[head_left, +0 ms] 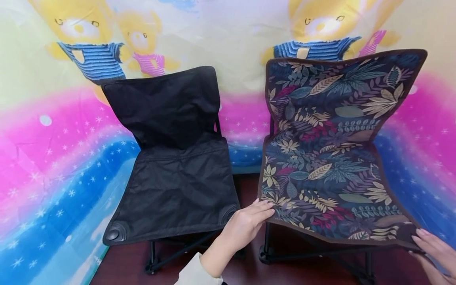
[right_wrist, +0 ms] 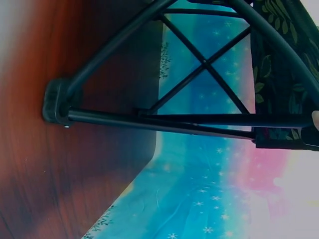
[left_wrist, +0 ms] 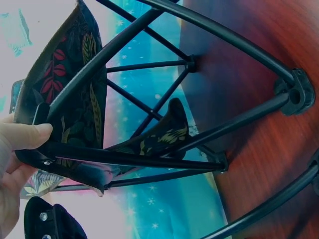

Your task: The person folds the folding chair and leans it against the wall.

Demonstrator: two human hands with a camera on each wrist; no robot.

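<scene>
A folding chair with dark leaf-print fabric [head_left: 320, 174] stands unfolded on the right in the head view. My left hand [head_left: 246, 221] grips the front left corner of its seat, fingers on top. In the left wrist view, the thumb of that hand [left_wrist: 22, 137] presses by the black frame tube [left_wrist: 129, 157] at the corner. My right hand [head_left: 436, 251] holds the front right seat corner, partly cut off by the picture edge. Only a fingertip shows in the right wrist view, beside the chair's crossed legs [right_wrist: 204, 62].
A plain black folding chair [head_left: 178, 170] stands unfolded to the left, close beside the leaf-print one. Both are on a reddish-brown wooden surface [head_left: 246, 273]. A colourful cloth with printed bears [head_left: 221, 31] hangs behind and along the sides.
</scene>
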